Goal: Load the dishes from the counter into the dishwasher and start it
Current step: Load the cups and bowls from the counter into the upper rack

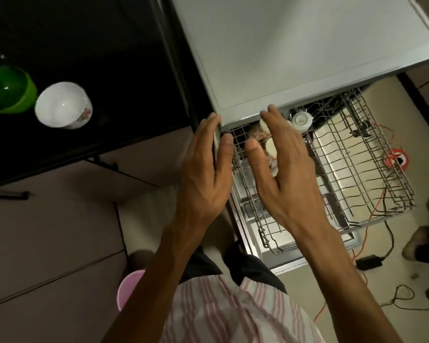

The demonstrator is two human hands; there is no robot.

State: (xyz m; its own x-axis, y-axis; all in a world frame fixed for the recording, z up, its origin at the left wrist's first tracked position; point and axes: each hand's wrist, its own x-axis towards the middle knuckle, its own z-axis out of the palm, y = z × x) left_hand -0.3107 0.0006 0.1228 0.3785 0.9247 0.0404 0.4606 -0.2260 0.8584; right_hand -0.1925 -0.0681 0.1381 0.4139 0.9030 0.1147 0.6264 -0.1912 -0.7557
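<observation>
Head view, looking down at a dishwasher [295, 45] with its rack [357, 154] pulled out over the open door [290, 258].

Left hand [206, 169] at centre, fingers straight and relaxed, holding nothing, fingertips at the dishwasher's front corner. Whether touching the corner, cannot tell. Right hand [285, 167] just at 3 o'clock of the left, fingers straight and slightly spread, also empty, hovering over the rack's near-left part.

Under the right hand, patterned cups [258, 136] lying in the rack, partly hidden by the fingers. At 1 o'clock of that hand, a small white bowl [302, 120] upside down at the rack's back edge. Rest of the rack bare wire.

At 9 o'clock, well apart from the hands, on a dark counter [109, 58]: a white cup [62, 105] with a red print and, touching or just beside it at its 9 o'clock, a green bowl [9, 89]. Both not yet loaded.

Likely step: fetching the next dish from the counter. To do it well: one dish per hand, a firm grip round the wall rather than the rim, then mouth-down placement in the open wire at 3 o'clock of the cups, clear of them to avoid knocking. Loose wires [372, 211] on the floor at 4 o'clock; best kept away from the feet.
</observation>
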